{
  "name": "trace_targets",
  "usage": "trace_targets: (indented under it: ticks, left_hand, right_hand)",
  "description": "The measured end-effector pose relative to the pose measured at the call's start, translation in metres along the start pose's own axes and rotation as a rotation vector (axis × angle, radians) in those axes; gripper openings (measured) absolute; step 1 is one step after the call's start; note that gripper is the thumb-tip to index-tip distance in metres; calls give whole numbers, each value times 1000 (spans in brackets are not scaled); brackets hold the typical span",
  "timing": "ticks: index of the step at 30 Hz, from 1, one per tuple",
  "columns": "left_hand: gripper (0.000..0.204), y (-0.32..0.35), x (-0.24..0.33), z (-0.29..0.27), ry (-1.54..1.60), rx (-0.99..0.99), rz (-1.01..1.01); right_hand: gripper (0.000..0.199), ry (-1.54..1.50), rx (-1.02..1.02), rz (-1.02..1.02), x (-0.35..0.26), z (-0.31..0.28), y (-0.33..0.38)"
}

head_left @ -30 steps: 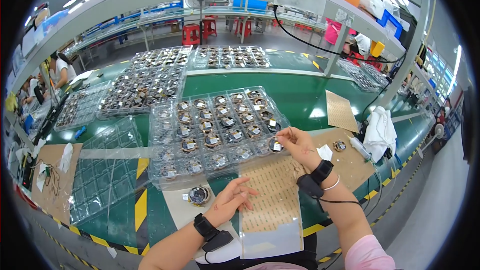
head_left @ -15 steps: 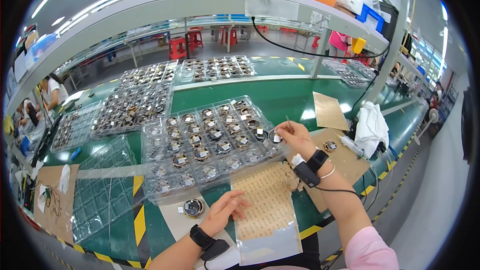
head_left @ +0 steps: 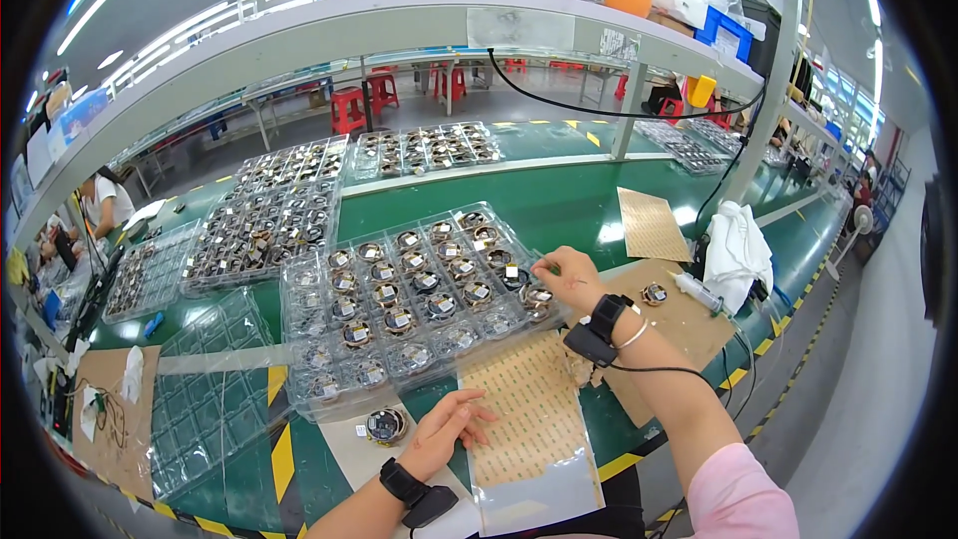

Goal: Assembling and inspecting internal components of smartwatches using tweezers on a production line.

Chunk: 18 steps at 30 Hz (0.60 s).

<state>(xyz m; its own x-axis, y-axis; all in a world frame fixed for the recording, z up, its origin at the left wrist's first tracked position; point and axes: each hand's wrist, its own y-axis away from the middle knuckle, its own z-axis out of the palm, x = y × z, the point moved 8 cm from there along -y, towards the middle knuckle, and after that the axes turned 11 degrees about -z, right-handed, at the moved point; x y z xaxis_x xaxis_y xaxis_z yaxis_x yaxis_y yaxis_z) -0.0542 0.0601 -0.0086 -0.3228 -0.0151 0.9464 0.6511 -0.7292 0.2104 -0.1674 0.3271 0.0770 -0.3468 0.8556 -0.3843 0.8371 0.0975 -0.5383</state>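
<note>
My right hand (head_left: pixel 571 277) is at the right edge of a clear plastic tray (head_left: pixel 461 337), its fingers slightly curled and apart. Just below the fingertips, a round coiled part (head_left: pixel 537 297) sits in an end pocket. Similar round parts with white labels fill several other pockets. My left hand (head_left: pixel 446 431) is open, its fingers over the left edge of a tan sheet (head_left: pixel 529 404) printed with rows of small marks. Left of that hand, another round dark part (head_left: pixel 386 426) with a small white tag rests on pale paper (head_left: pixel 344 439). A strap with a black device is on each wrist.
Filled clear trays (head_left: pixel 264 215) stand at the back left, beside an unfilled clear tray (head_left: pixel 215 389). To the right are brown board (head_left: pixel 689 339) with one round part (head_left: pixel 654 293), a syringe-like tube (head_left: pixel 699 289) and white cloth (head_left: pixel 736 255). A shelf beam (head_left: pixel 399 35) crosses above.
My right hand has lowered a round part into the tray's end pocket and let it go. My left hand stays by the tan sheet. The whole view has shifted slightly.
</note>
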Motion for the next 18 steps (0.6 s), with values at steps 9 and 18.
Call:
trace_targets:
  ticks: [9, 18]
  left_hand:
    - [36, -1, -3, -2, -3, 4, -4]
    - [36, -2, -4, -1, 0, -7, -1]
  right_hand:
    - [21, 403, -253, 127, 3, 44, -27]
    - [24, -110, -43, 179, 5, 21, -26]
